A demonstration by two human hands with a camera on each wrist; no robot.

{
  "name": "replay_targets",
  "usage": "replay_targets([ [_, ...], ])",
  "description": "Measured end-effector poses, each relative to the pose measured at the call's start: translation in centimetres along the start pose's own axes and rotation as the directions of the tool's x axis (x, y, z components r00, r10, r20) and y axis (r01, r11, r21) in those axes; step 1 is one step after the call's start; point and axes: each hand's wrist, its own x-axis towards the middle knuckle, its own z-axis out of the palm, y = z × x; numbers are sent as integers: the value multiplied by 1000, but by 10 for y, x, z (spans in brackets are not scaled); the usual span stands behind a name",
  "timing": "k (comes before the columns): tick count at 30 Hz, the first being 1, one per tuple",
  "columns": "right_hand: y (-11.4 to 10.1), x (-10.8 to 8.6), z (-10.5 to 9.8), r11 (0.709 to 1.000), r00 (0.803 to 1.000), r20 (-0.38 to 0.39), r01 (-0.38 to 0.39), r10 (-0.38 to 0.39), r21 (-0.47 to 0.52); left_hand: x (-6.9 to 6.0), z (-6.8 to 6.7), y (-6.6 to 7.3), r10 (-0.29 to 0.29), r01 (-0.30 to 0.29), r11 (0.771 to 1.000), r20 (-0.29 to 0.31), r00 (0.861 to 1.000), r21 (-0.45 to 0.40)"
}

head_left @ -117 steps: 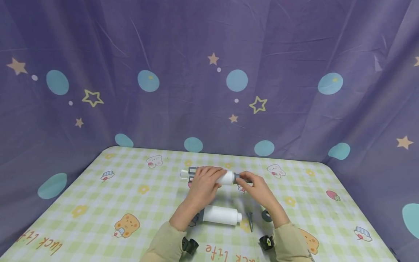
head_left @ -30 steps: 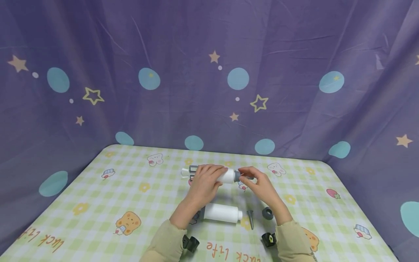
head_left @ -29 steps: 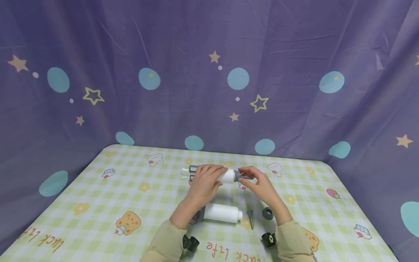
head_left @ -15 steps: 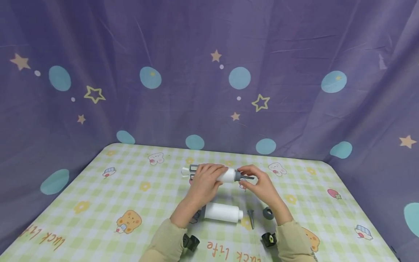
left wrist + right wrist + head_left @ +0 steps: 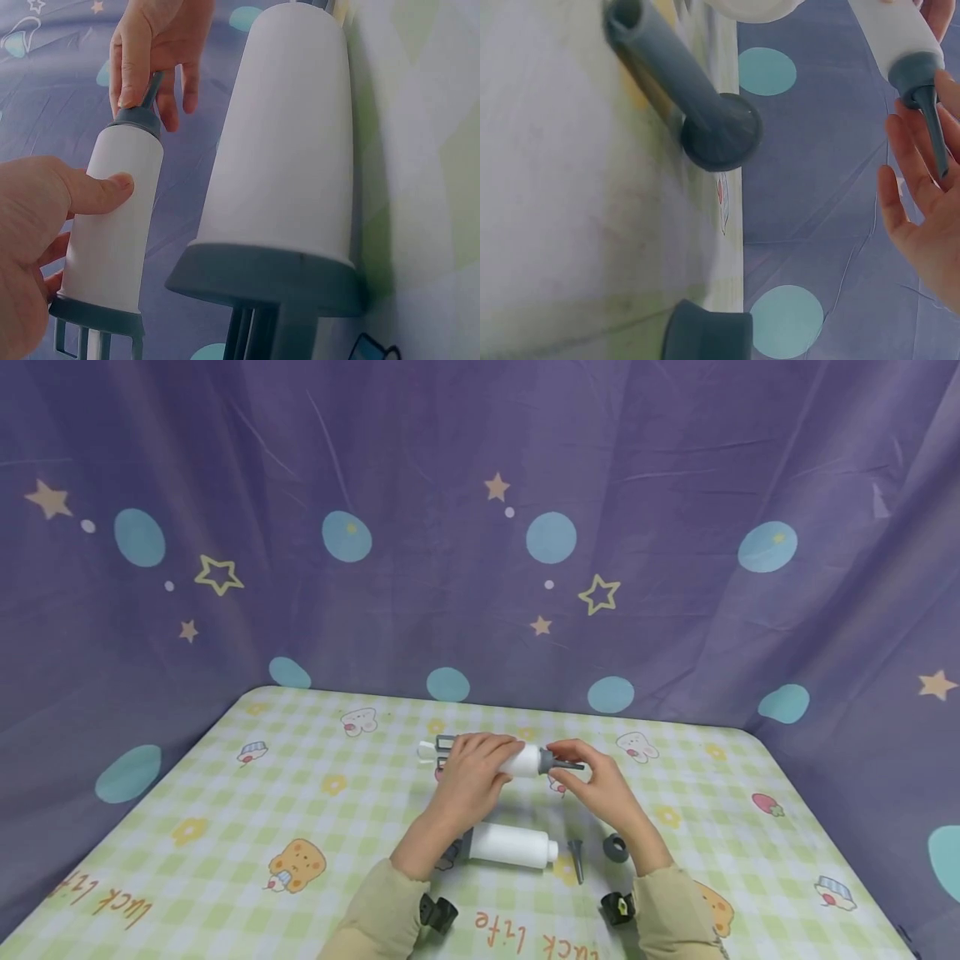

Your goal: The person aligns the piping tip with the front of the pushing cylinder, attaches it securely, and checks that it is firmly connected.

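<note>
My left hand (image 5: 471, 781) grips the white barrel of a large plastic syringe (image 5: 527, 762), held level above the table. Its grey handle frame and white plunger end (image 5: 426, 752) stick out on the left. At the other end is a grey collar (image 5: 546, 762) with a long tapered nozzle (image 5: 570, 766). The thumb and fingers of my right hand (image 5: 602, 783) pinch that collar; in the left wrist view the right thumb presses on the collar (image 5: 136, 118) while other fingers hang loose. A second white syringe (image 5: 512, 845) lies nearer me, its grey handle partly behind my left forearm.
A loose grey tapered nozzle (image 5: 577, 862) lies right of the second syringe. Beside it, close to my right forearm, is a grey ring (image 5: 616, 848). The checked tablecloth (image 5: 375, 827) covers the table, and a purple curtain (image 5: 420, 610) hangs behind.
My right fingers have shifted from covering the nozzle back round the collar, so the nozzle now shows fully. My left hand keeps its hold on the syringe in nearly the same place.
</note>
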Motion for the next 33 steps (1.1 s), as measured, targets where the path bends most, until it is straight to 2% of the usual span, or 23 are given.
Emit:
replay_targets([
  [12, 2, -4, 1, 998, 998, -9, -55, 55, 11, -1, 0, 3, 4, -4, 1000, 15, 1000, -3],
  [17, 1, -3, 2, 1000, 999, -14, -29, 29, 5, -1, -2, 2, 8, -8, 1000, 0, 1000, -1],
  [21, -10, -2, 1, 1000, 1000, -8, 5, -5, 17, -1, -2, 2, 3, -3, 1000, 6, 1000, -5],
  [26, -32, -3, -2, 1000, 1000, -19, -2, 3, 26, -1, -1, 1, 2, -2, 1000, 9, 1000, -4],
  [33, -37, -3, -3, 1000, 998, -55, -4, 4, 7, 1, -2, 1, 8, -8, 1000, -2, 1000, -6],
])
